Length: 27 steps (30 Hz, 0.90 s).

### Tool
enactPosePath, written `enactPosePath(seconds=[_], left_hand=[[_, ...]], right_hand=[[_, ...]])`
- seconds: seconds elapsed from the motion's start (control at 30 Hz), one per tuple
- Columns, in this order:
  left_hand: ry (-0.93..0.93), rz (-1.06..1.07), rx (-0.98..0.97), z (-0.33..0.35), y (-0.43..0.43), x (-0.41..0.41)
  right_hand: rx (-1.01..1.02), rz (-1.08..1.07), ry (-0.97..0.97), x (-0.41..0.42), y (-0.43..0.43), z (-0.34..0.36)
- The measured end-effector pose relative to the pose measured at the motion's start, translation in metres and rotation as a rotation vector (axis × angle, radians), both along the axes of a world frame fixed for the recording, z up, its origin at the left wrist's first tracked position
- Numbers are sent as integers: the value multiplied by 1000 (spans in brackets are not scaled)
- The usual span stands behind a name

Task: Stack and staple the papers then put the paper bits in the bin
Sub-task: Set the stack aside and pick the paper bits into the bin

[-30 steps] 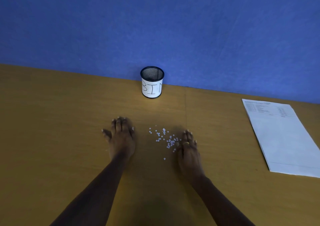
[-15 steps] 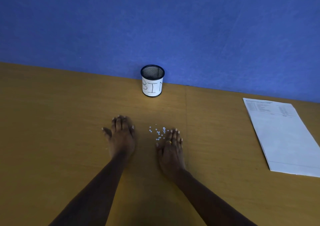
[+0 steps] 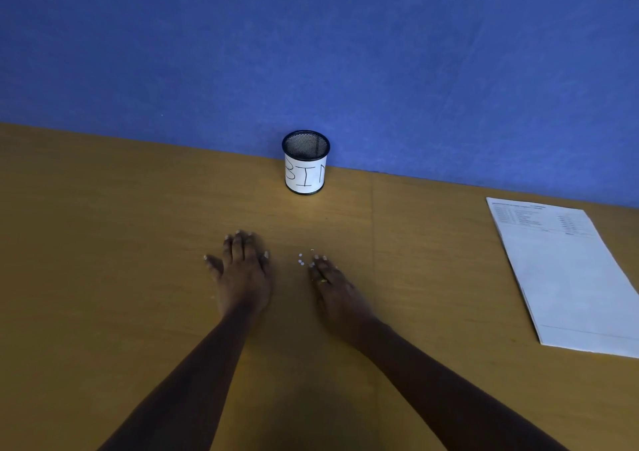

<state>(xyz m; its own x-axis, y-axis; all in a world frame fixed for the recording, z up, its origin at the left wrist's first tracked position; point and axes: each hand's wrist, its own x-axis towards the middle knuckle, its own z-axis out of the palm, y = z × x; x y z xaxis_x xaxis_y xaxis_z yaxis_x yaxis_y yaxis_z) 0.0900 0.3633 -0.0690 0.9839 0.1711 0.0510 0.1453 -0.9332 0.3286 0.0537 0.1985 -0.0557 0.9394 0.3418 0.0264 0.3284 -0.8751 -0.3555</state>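
A few small white paper bits (image 3: 301, 259) lie on the wooden desk (image 3: 103, 243) between my hands; the others are hidden under my right hand. My right hand (image 3: 332, 286) lies palm down on the desk over the bits, fingers together. My left hand (image 3: 243, 272) rests flat on the desk to their left, fingers slightly spread, holding nothing. A black mesh cup (image 3: 305, 162) with a white label reading "BIN" stands upright at the back of the desk against the blue wall. A stack of white papers (image 3: 567, 274) lies at the right.
A blue wall (image 3: 311, 53) runs along the desk's far edge. A seam in the desktop runs front to back just right of my right hand.
My right hand has slid leftward across the desk over the paper bits, covering most of them and pushing them toward my left hand. The left hand has stayed in place.
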Motion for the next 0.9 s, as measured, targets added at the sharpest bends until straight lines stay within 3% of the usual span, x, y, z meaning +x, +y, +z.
enactPosePath(seconds=[0.13, 0.33, 0.6, 0.73, 0.9], left_hand=[[14, 2, 5, 0, 1, 0], [10, 6, -3, 1, 0, -1], [13, -4, 8, 3, 0, -1], [18, 3, 0, 3, -1, -1], [19, 4, -6, 4, -1, -1]], right_hand=[[-125, 160, -104, -2, -10, 2], [-213, 217, -144, -1, -16, -1], [-160, 211, -155, 5, -18, 7], [-103, 177, -122, 9, -16, 11], [-26, 14, 89, 15, -14, 20]])
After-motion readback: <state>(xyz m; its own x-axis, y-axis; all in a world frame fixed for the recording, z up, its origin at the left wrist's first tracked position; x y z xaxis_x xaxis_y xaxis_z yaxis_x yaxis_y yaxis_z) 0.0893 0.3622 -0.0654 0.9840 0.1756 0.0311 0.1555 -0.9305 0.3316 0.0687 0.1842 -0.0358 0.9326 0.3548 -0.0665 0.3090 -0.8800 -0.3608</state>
